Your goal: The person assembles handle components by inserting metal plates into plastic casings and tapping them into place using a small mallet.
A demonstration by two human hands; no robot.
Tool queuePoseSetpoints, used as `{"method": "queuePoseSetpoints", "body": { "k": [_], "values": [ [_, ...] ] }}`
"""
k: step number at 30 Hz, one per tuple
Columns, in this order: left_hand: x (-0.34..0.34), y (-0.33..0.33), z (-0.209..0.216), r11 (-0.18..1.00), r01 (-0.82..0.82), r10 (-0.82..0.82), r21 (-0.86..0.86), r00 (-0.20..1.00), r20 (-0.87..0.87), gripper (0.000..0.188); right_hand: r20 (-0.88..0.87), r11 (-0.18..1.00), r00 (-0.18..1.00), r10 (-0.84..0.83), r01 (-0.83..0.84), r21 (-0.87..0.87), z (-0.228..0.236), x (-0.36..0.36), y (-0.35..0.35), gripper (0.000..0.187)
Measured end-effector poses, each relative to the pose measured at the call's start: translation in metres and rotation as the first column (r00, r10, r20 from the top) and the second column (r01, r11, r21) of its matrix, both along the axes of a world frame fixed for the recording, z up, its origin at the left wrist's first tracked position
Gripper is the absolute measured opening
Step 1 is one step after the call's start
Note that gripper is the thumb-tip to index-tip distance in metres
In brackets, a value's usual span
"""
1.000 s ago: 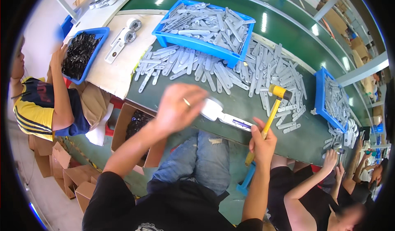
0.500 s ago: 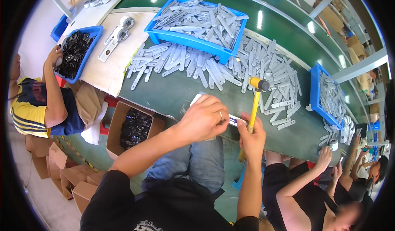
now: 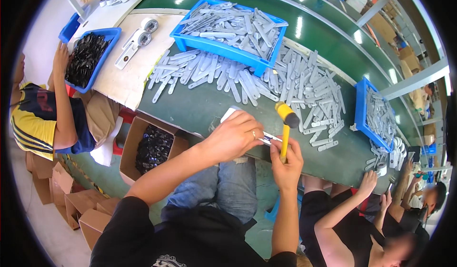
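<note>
Yellow-handled mallet (image 3: 285, 124): right hand (image 3: 286, 161) gripping it upright.
Flat grey metal strip (image 3: 271, 137): left hand (image 3: 233, 136) pinning it on green tabletop (image 3: 200, 107).

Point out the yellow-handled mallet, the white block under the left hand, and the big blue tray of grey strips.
yellow-handled mallet (image 3: 285, 124), head view, on its yellow handle.
white block (image 3: 230, 113), head view, exposed corner.
big blue tray of grey strips (image 3: 215, 49), head view, near wall.

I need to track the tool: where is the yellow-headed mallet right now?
In the head view, the mallet stands upright in the right hand, just right of the left hand at the green table's near edge.
</note>
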State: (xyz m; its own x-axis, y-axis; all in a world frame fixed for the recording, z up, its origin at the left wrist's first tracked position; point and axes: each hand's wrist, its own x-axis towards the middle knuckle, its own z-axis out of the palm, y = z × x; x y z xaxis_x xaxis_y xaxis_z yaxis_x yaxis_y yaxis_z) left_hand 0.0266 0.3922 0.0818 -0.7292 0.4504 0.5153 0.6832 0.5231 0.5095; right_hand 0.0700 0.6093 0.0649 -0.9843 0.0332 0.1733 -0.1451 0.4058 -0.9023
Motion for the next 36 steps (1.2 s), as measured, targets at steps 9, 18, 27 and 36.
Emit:
{"method": "queuePoseSetpoints", "body": {
  "k": [9, 18, 27, 36],
  "values": [
    [0.001, 0.0, -0.002, 1.0, 0.016, -0.018, -0.025, 0.996, -0.084, 0.017, -0.13, 0.987, 0.985, 0.112, -0.096, 0.127, 0.0, -0.001, -0.002, 0.026],
    [-0.002, -0.005, -0.002, 0.998, 0.043, -0.047, -0.048, 0.995, -0.086, 0.019, -0.047, 0.978, 0.991, 0.128, -0.119, 0.17, 0.008, -0.004, -0.004, 0.028],
    [-0.011, -0.004, 0.013, 0.991, 0.097, -0.096, -0.096, 0.995, 0.017, 0.022, 0.234, 0.955, 0.966, 0.113, -0.041, -0.295, 0.011, -0.009, 0.01, 0.026],
    [-0.017, -0.031, 0.021, 0.999, 0.028, -0.027, 0.046, 0.999, -0.023, 0.024, 0.336, 0.983, 0.933, 0.126, -0.072, -0.168, 0.009, -0.01, 0.011, 0.031]
  ]
}}
